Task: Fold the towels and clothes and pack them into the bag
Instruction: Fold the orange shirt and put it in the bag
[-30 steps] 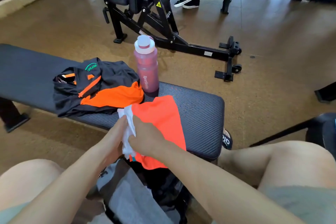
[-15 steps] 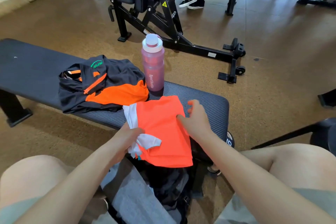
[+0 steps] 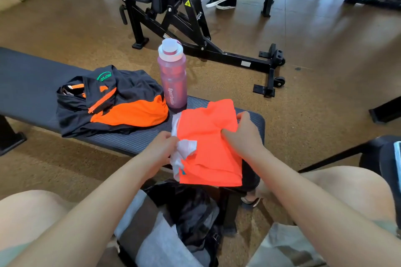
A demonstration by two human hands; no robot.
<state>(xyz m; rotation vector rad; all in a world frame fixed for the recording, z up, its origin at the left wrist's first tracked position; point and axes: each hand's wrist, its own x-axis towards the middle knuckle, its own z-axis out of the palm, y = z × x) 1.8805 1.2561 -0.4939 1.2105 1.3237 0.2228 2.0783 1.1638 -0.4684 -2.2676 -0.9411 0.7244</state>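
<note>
On the counter (image 3: 245, 123), just above the open bag (image 3: 173, 234), the left hand (image 3: 161, 147) pinches the orange garment's (image 3: 208, 143) white trim while the right hand (image 3: 243, 134) grips its right edge, apparently squaring the fold before packing.

Left hand (image 3: 161, 147) pinching, right hand (image 3: 243, 134) gripping, forearms extended

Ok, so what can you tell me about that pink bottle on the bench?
The bottle is a tall, see-through pink plastic one with a wide white cap and pale lettering running up its side. It stands upright near the far edge of the black bench, between the black-and-orange jacket and the bright orange garment. Neither hand touches it. Whether the jacket brushes it cannot be told.
</note>
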